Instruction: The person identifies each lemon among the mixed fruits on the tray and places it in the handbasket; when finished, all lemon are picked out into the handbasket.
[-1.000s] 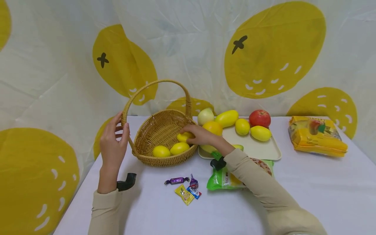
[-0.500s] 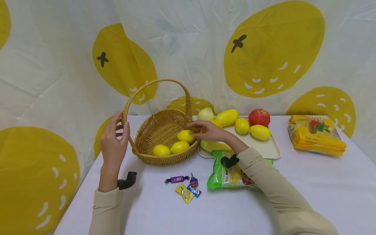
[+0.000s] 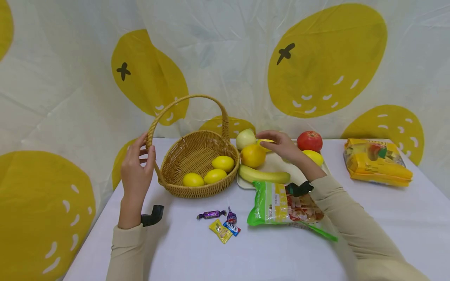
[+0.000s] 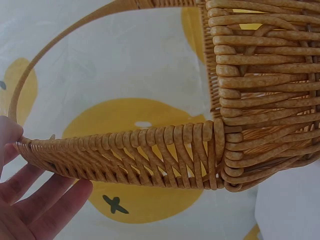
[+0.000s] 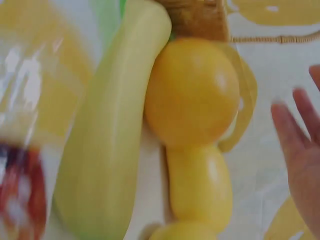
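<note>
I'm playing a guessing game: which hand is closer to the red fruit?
Right. The right hand is just left of the red fruit in the head view; the left hand is farther away, holding the basket handle.

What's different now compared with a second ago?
The right hand has let go of a lemon, leaving it in the basket with two others, and has moved right, toward the far side of the fruit tray. The right end of the green snack bag has swung nearer. The left hand stays at the handle, and the sweets lie where they were.
</note>
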`<action>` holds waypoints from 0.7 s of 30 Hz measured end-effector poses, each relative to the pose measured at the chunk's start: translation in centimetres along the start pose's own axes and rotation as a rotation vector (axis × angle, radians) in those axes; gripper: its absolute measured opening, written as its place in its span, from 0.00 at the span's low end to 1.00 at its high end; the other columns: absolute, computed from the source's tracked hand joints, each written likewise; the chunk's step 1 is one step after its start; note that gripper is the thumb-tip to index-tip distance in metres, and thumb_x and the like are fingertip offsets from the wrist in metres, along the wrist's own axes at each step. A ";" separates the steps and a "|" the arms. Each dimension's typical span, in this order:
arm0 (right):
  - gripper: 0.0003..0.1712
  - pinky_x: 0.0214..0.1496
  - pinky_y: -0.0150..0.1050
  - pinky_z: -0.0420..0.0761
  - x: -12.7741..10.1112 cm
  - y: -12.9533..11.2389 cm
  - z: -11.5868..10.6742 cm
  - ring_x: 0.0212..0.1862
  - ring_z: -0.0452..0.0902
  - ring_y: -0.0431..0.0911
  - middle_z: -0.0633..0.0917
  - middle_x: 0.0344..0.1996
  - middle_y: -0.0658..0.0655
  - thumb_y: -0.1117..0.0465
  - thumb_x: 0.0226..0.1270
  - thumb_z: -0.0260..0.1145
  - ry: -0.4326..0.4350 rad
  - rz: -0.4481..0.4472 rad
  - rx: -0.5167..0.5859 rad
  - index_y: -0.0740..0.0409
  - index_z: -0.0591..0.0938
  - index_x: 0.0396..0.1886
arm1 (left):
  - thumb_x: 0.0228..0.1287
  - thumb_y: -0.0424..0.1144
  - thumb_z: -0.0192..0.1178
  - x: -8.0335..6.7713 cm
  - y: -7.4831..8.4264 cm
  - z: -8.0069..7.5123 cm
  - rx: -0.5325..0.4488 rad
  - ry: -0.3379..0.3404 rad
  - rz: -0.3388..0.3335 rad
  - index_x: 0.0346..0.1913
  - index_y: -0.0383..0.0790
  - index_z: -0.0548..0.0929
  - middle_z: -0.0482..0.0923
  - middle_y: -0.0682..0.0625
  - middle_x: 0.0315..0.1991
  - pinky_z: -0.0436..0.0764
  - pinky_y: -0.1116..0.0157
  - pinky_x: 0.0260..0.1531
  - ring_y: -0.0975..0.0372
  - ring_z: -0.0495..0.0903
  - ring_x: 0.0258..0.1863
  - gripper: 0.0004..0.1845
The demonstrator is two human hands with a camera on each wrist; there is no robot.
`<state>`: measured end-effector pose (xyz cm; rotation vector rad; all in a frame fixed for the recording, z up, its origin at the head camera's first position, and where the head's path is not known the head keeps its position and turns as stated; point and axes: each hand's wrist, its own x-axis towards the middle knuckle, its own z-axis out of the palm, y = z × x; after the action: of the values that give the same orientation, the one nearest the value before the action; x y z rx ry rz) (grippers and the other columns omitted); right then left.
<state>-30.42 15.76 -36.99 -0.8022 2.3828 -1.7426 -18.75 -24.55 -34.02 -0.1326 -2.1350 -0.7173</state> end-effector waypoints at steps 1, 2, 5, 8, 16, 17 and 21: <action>0.22 0.55 0.28 0.78 -0.2 0.2 -0.4 0.62 0.71 0.56 0.74 0.61 0.72 0.65 0.72 0.60 0.021 -0.001 -0.005 0.72 0.74 0.61 | 0.71 0.39 0.57 0.0 0.0 0.0 -0.005 0.001 0.002 0.65 0.39 0.74 0.80 0.38 0.50 0.86 0.56 0.33 0.48 0.84 0.39 0.22; 0.21 0.55 0.25 0.77 -0.3 0.5 -0.7 0.62 0.71 0.56 0.74 0.61 0.72 0.65 0.72 0.59 0.043 -0.001 -0.015 0.72 0.74 0.60 | 0.71 0.39 0.57 0.1 0.0 0.0 -0.008 0.002 0.004 0.65 0.39 0.74 0.80 0.38 0.50 0.85 0.51 0.32 0.48 0.84 0.39 0.22; 0.20 0.56 0.19 0.72 -0.9 1.4 -1.6 0.62 0.68 0.56 0.74 0.60 0.69 0.65 0.73 0.59 0.111 0.029 -0.045 0.72 0.75 0.59 | 0.70 0.38 0.57 0.2 0.0 0.1 -0.026 0.002 0.006 0.65 0.39 0.75 0.80 0.37 0.49 0.85 0.50 0.32 0.48 0.84 0.39 0.22; 0.19 0.57 0.19 0.71 -1.6 2.2 -2.4 0.64 0.65 0.58 0.72 0.61 0.68 0.65 0.73 0.57 0.146 0.076 -0.059 0.72 0.75 0.58 | 0.70 0.39 0.57 0.3 0.1 0.1 -0.030 -0.003 0.003 0.65 0.39 0.75 0.80 0.37 0.49 0.85 0.50 0.32 0.48 0.84 0.39 0.22; 0.18 0.51 0.18 0.71 -2.5 3.0 -3.7 0.55 0.72 0.49 0.76 0.58 0.72 0.65 0.74 0.57 0.124 0.149 -0.158 0.74 0.76 0.57 | 0.71 0.39 0.57 0.2 0.2 0.0 -0.026 -0.020 -0.015 0.65 0.40 0.74 0.80 0.37 0.50 0.85 0.49 0.34 0.47 0.83 0.40 0.22; 0.18 0.48 0.18 0.71 -2.5 3.1 -3.9 0.52 0.72 0.46 0.77 0.57 0.72 0.65 0.74 0.57 0.127 0.158 -0.176 0.73 0.76 0.56 | 0.71 0.39 0.57 0.2 0.2 0.0 -0.027 -0.022 -0.017 0.65 0.40 0.74 0.80 0.37 0.50 0.85 0.49 0.34 0.47 0.83 0.40 0.22; 0.17 0.43 0.19 0.72 -2.5 3.5 -4.1 0.46 0.71 0.40 0.78 0.55 0.71 0.66 0.72 0.58 0.144 0.166 -0.208 0.72 0.78 0.55 | 0.71 0.39 0.57 0.0 0.2 -0.1 -0.023 -0.023 -0.024 0.66 0.40 0.73 0.80 0.38 0.51 0.85 0.49 0.34 0.47 0.83 0.40 0.22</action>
<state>-31.00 21.19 -39.32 -0.4954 2.6714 -1.5575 -18.63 -24.38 -33.90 -0.1286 -2.1543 -0.7577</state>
